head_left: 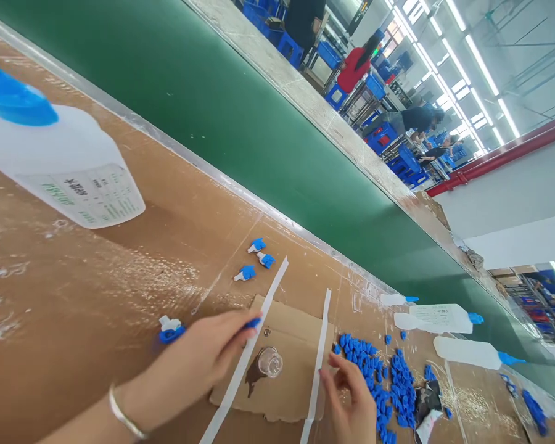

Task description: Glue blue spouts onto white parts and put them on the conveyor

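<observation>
My left hand [198, 364] rests on the brown worktop and pinches a small blue cap [253, 322] at its fingertips, above a white strip [254, 345]. My right hand [349, 401] hovers with curled fingers beside a second white strip [320, 345], at the edge of a pile of several blue caps [383, 382]; it holds nothing that I can see. Between the hands a small clear round cup [270, 361] sits on a cardboard piece [287, 394]. A blue and white cap [170, 328] lies just left of my left hand.
A large white bottle with a blue cap [55, 160] lies at the upper left. Three loose caps [255, 259] lie farther back. White bottles with blue nozzles [444, 317] lie at right. A green conveyor belt [259, 123] runs behind; other people work in the distance.
</observation>
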Motion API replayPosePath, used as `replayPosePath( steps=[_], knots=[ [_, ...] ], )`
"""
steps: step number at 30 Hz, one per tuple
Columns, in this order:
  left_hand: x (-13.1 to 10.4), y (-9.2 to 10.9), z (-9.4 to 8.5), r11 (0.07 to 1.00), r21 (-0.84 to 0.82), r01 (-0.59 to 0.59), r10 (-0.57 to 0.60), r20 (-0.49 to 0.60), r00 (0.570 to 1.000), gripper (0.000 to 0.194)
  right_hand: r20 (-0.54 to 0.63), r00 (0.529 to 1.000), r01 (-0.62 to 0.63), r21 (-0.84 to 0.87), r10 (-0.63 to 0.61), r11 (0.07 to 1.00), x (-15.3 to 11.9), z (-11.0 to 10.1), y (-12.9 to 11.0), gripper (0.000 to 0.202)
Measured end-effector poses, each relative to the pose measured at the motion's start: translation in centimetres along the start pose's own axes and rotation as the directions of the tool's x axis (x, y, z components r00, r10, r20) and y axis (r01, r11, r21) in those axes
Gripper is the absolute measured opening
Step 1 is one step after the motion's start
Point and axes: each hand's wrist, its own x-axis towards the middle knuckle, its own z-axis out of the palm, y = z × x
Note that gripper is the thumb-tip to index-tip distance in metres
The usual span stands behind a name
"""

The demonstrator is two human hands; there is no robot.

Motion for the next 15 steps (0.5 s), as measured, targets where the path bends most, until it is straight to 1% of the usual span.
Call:
replayPosePath(
  steps=[2,4,6,8,9,11,13,15],
  knots=[
    [1.8,-0.9,-1.5,0.974,0.219,-0.059,0.067,-0.03,0.997,0.04,-0.026,0.997,-0.081,-0.076,0.079,0.994,1.3,-0.7,2.7,0.034],
    [3.6,-1.6,-2.6,0.913,0.39,-0.119,0.138,-0.021,0.99,0.035,-0.009,0.995,-0.101,-0.097,0.101,0.99,2.2,-0.9,4.7,0.034],
    [4.9,-1.9,-3.4,0.864,0.474,-0.171,0.196,-0.003,0.981,0.031,0.006,0.996,-0.086,-0.1,0.087,0.991,2.6,-0.7,5.8,0.033],
    [5.4,-1.9,-4.2,0.844,0.503,-0.186,0.217,-0.003,0.976,0.031,0.009,0.998,-0.06,-0.121,0.062,0.991,2.8,-0.6,6.3,0.033],
    [5.3,-1.8,-4.7,0.839,0.514,-0.18,0.217,-0.012,0.976,0.034,0.012,0.998,-0.054,-0.136,0.056,0.989,2.8,-0.7,6.5,0.033],
    [4.2,-1.5,-5.9,0.829,0.53,-0.178,0.216,-0.009,0.976,0.036,0.039,0.997,-0.064,-0.155,0.071,0.986,2.8,-1.0,7.2,0.035],
    [2.2,-1.7,-7.2,0.828,0.529,-0.189,0.199,0.039,0.979,0.034,0.102,0.988,-0.103,-0.152,0.119,0.983,2.7,-1.4,8.1,0.037],
    [0.0,-2.5,-8.1,0.826,0.522,-0.215,0.196,0.091,0.976,0.031,0.154,0.974,-0.147,-0.141,0.168,0.979,2.4,-1.9,9.1,0.039]
  ],
)
